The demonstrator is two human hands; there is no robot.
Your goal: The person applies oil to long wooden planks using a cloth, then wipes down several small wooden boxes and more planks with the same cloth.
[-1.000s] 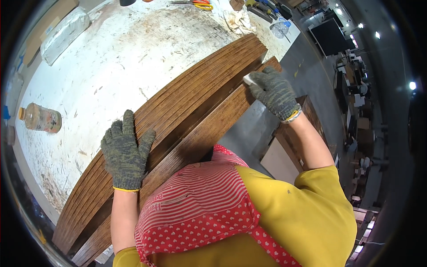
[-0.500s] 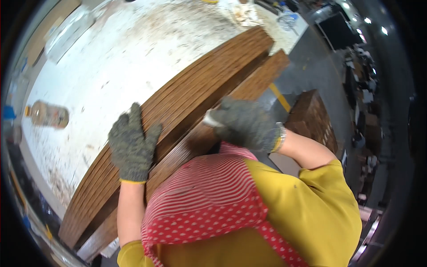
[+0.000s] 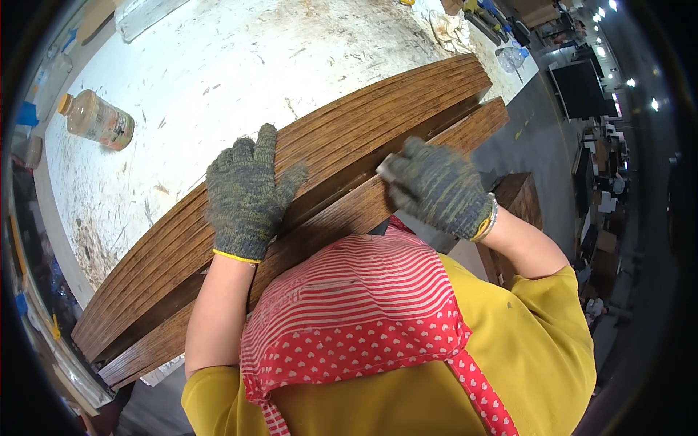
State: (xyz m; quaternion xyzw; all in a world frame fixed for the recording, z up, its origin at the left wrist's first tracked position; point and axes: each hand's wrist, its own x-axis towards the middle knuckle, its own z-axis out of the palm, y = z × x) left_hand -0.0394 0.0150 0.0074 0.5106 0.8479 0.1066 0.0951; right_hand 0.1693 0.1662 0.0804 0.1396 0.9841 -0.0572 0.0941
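Note:
A long brown grooved wooden piece (image 3: 371, 109) lies slantwise across the white table, with a dark channel along it and a narrower strip (image 3: 349, 207) on the near side. My left hand (image 3: 247, 196), in a dark grey-green knit glove, rests flat on the piece with its fingers stretched out. In a matching glove, my right hand (image 3: 442, 187) closes round a small whitish pad (image 3: 387, 168) over the near strip, right of the left hand. Only the pad's end shows, so I cannot tell its material.
The white table (image 3: 182, 109) is stained and scuffed. A plastic bottle with an orange cap (image 3: 105, 122) stands at the left. A crumpled cloth (image 3: 451, 30) and a clear bottle (image 3: 511, 58) lie at the far right. Beside my right arm stands a brown wooden block (image 3: 520, 203).
The whole view has shifted and turned somewhat. My right hand has slid along the strip toward the right end, still with the pad. My left hand stays flat on the wood.

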